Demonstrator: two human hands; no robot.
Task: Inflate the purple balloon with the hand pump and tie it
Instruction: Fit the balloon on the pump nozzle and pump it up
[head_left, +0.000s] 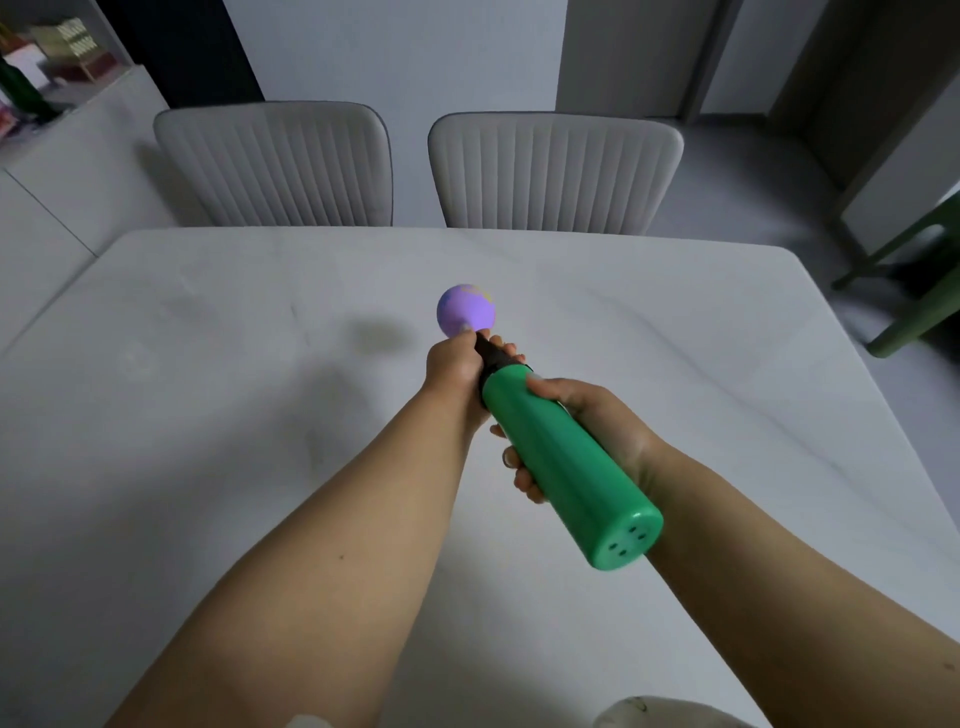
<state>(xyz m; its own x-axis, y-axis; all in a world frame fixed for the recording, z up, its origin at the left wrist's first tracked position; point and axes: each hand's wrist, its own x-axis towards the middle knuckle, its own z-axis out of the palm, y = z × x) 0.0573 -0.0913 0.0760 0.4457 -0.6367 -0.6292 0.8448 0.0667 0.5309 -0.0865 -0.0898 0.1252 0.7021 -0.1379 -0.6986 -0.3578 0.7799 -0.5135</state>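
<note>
- The balloon (466, 310), centre of the frame: purple, with a small yellowish and blue marking at its upper right.
- The hand pump (566, 457), right of centre: bright green barrel, black nozzle end.
- The table (208, 364): white with faint grey veining.
- Two chairs (275, 166), top of the frame: pale beige with vertical ribbing.
- A stool (914, 270), right edge: olive green.
- A bottle (21, 88), upper left: dark green.
</note>
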